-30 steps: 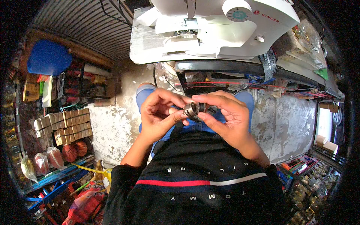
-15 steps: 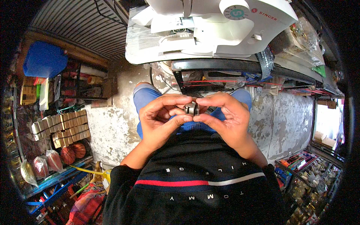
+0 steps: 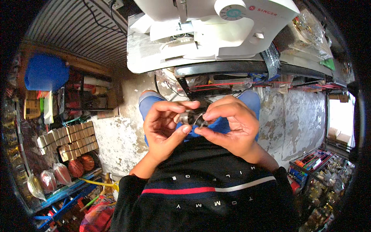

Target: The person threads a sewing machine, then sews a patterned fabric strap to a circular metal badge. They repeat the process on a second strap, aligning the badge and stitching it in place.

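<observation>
Above my lap, in front of the sewing machine (image 3: pixel 247 34), my two hands hold small parts close together. Between its thumb and fingers my left hand (image 3: pixel 164 123) grips a short silvery metal cylinder (image 3: pixel 185 117), which looks like a bobbin case. My right hand (image 3: pixel 234 123) pinches a small round piece with a shiny rim, which looks like a bobbin (image 3: pixel 200 121), tilted beside the case. Dark thread seems to be on it, though blur hides the detail. Whether the two parts touch, I cannot tell.
The white machine stands on a pale table (image 3: pixel 137 54) with a dark metal frame edge. Bundled small boxes (image 3: pixel 69 141), basketballs (image 3: pixel 75 168) and a blue container (image 3: pixel 46 71) sit on shelves at left. Trays of small parts (image 3: pixel 324 178) lie at lower right.
The bobbin has tilted and come away from its flush place against the metal case. My left fingers have spread a little, and the view has shifted slightly.
</observation>
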Demonstrator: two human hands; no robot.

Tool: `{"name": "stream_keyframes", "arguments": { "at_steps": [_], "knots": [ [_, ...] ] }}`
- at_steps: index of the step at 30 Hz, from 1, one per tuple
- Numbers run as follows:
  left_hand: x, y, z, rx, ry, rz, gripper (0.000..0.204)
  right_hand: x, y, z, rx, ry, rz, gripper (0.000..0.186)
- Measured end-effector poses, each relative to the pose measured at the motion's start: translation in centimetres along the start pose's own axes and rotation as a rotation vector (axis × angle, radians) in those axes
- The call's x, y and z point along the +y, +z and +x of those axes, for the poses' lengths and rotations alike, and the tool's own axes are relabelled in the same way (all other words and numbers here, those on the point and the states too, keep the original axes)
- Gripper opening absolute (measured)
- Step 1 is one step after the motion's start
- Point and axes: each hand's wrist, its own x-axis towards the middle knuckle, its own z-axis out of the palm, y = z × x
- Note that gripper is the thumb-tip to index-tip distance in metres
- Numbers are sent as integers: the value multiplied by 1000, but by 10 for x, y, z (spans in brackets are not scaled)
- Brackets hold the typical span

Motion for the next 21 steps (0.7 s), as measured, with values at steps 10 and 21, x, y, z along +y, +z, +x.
{"name": "stream_keyframes", "arguments": {
  "at_steps": [10, 21],
  "knots": [
    [5, 11, 2, 61, 81, 248, 36, 2, 0, 3, 37, 29, -25, 33],
    [-2, 10, 6, -6, -33, 302, 25, 0, 2, 4, 17, 22, -115, 29]
  ]
}}
